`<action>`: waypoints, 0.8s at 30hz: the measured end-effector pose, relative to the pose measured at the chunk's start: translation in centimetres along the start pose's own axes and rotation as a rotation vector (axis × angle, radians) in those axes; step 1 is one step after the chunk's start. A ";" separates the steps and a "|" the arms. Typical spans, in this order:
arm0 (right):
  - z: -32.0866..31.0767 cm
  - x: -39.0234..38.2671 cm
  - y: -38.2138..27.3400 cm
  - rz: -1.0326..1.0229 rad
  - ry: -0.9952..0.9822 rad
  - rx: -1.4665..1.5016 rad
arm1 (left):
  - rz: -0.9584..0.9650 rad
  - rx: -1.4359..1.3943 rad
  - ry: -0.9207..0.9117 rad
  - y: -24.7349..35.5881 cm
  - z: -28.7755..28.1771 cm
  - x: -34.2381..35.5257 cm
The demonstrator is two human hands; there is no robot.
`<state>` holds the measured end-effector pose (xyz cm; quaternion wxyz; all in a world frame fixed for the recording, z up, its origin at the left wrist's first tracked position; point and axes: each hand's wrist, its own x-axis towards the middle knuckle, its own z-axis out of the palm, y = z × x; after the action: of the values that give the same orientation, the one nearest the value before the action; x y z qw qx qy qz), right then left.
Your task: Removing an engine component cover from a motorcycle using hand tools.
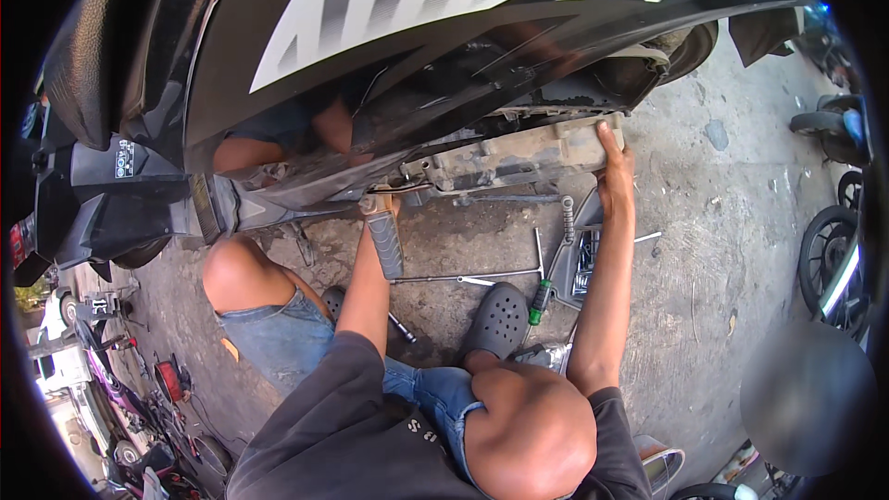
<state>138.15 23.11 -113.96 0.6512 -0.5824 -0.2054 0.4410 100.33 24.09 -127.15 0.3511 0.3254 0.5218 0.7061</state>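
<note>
Overhead, a black scooter body with white striped graphics [444, 9] is seen, and beneath it a grimy grey metal engine casing [519, 153] is exposed along the underside. The right hand [613, 156] is pressed against the right end of this casing, fingers laid together over its edge and upper face; a flat grasp on the metal is shown rather than a closed fist. The left hand [380, 206] is raised to the underside near the casing's left end, just above a black ribbed rubber footrest [385, 243]; its fingers are largely hidden by the bodywork, so whether they are closed on anything cannot be told. On the stained concrete floor [722, 222], between the person's feet and the scooter, a long chrome T-handle wrench [482, 275] is laid, and just to its right a screwdriver with a green and black handle [539, 301] is rested beside a dark tray of loose metal tools [583, 259]. A grey perforated clog [498, 319] is worn on the right foot, close to the screwdriver. Blue denim shorts [273, 333] and a dark grey shirt [333, 426] are worn. Black motorcycle wheels [829, 259] are parked near the floor's right edge.
</note>
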 end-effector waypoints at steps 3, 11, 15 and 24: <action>-0.9 0.9 -0.4 0.047 -0.026 -0.003 | -0.206 -0.179 0.011 0.0 1.2 0.7; -0.9 1.6 0.6 0.090 -0.075 0.017 | -0.813 -0.668 -0.022 2.3 1.9 2.6; -1.1 2.2 1.0 0.087 -0.089 0.092 | -0.719 -0.711 -0.234 4.3 2.6 0.7; -2.4 3.7 1.4 0.173 -0.121 0.052 | -0.766 -0.543 -0.017 5.3 3.1 1.2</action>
<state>141.45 24.62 -116.79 0.6122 -0.5531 -0.1818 0.5350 101.42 25.52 -121.18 0.6630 0.0115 0.3976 0.6342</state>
